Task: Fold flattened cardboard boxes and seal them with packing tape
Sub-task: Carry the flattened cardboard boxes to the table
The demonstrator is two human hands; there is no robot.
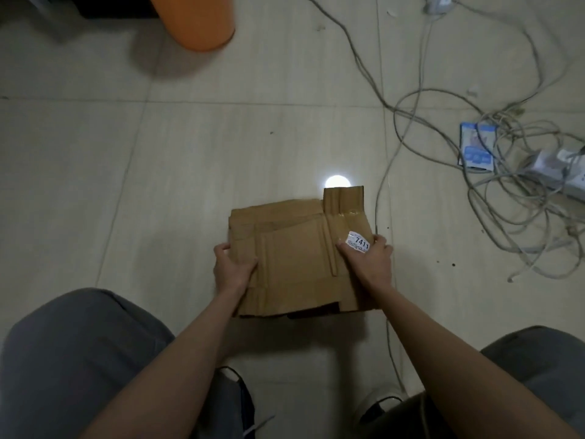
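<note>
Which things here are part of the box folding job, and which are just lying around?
Part of the job:
cardboard
left hand, gripping its left edge
right hand, gripping its right edge by the label

Lying about:
cables
power strip
blue packet
orange tub

No tape in view.

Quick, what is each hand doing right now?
Left hand: grips the left edge of the flattened cardboard box.
Right hand: grips its right edge, beside the white label.
</note>
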